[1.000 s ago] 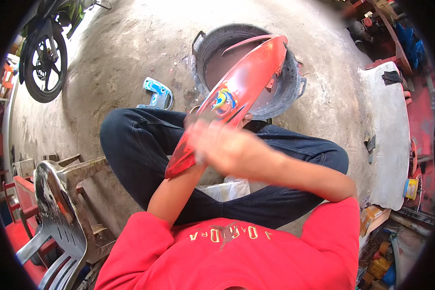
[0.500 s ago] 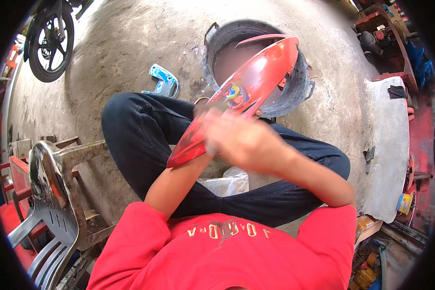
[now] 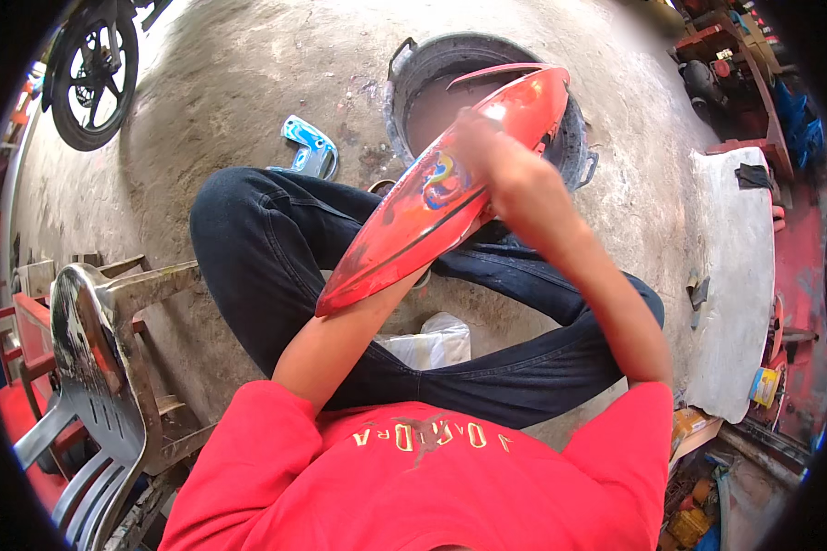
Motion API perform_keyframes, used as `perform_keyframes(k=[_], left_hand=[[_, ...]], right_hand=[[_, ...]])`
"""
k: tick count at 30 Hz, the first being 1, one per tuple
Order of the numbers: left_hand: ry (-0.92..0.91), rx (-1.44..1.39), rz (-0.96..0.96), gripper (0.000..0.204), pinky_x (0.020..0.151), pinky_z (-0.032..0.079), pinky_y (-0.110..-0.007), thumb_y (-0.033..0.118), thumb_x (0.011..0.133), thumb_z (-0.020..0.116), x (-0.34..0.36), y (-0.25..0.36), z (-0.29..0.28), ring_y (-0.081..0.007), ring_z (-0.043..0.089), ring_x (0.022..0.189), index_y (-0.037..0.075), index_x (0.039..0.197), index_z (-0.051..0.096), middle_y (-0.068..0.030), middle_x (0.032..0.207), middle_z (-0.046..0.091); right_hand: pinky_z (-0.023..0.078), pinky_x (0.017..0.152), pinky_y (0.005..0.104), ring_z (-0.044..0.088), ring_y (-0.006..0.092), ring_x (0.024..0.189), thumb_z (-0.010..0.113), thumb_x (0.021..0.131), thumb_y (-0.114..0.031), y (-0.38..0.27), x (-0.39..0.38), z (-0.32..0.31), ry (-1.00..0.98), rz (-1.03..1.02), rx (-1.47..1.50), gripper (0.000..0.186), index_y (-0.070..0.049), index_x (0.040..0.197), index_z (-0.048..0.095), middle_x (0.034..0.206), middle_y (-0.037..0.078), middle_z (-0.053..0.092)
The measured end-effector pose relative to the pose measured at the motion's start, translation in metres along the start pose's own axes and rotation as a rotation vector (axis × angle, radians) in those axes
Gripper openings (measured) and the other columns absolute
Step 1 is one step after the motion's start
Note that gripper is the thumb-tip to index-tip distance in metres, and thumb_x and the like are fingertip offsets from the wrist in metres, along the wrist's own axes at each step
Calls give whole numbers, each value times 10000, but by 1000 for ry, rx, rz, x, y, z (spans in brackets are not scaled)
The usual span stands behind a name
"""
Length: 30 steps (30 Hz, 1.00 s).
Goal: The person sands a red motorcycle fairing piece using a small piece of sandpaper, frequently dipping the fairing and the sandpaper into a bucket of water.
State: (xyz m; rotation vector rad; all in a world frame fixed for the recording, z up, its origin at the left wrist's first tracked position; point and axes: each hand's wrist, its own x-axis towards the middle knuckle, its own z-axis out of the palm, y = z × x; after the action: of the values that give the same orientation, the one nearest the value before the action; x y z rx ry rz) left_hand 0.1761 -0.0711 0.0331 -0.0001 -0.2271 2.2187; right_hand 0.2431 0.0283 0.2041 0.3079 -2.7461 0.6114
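A long red plastic panel [image 3: 377, 257] with a colourful decal and a dark stripe slants from my left forearm [image 3: 340, 349] up over the grey tub [image 3: 404, 92]. My left hand [image 3: 481, 216] grips it from underneath, mostly hidden. My right hand [image 3: 496, 156] lies over the panel's upper half, above the decal, its fingers blurred by motion; whether it holds anything is unclear. The tub contains murky pinkish-brown water, and a thin red piece [image 3: 492, 73] crosses its far side.
A blue-and-white plastic part [image 3: 308, 142] lies beside my left knee. A motorbike wheel [image 3: 92, 92] stands upper left, a paint-stained chair [image 3: 110, 386] lower left. On the right are a pale slab [image 3: 726, 275], red shelving and a yellow container [image 3: 764, 387]. A plastic-wrapped object [image 3: 436, 344] lies between my legs.
My right hand has swept up and rightward along the panel from its lower part, uncovering a smudged lower area. The panel sits slightly higher and further right in view than a second ago.
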Motion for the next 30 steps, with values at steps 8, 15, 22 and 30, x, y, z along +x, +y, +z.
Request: perform_keyframes(k=[8, 15, 22, 30], left_hand=[[6, -77, -35, 516, 1119, 469, -405, 292, 1108, 495, -29, 3, -25, -301, 565, 1293, 58, 1560, 410, -181, 1503, 525], [108, -444, 62, 532, 1149, 468, -410, 291, 1109, 500, -27, 0, -21, -311, 562, 1314, 65, 1580, 398, -190, 1518, 515], [158, 1172, -176, 558, 1117, 454, -464, 422, 1009, 609, -38, 18, 36, -344, 537, 1326, 105, 1462, 534, -178, 1466, 557], [33, 41, -185, 401, 923, 471, -423, 336, 1034, 548, -21, 7, 56, -279, 571, 1091, 79, 1340, 579, -134, 1266, 626]], right_hand=[[548, 1073, 446, 690, 289, 1236, 619, 939, -147, -32, -15, -3, -51, -532, -116, 322, 3, 1217, 683, 1338, 177, 699], [532, 1091, 450, 671, 325, 1266, 622, 918, -108, -20, -16, -4, -5, -318, -88, 383, 37, 1271, 653, 1353, 217, 678], [540, 1067, 426, 671, 358, 1236, 616, 923, -90, 12, -12, -10, -14, -69, -81, 366, 18, 1270, 654, 1328, 247, 673], [538, 1077, 453, 682, 324, 1238, 564, 947, -128, -13, -26, 0, -9, -459, -11, 353, 43, 1243, 650, 1329, 199, 691]])
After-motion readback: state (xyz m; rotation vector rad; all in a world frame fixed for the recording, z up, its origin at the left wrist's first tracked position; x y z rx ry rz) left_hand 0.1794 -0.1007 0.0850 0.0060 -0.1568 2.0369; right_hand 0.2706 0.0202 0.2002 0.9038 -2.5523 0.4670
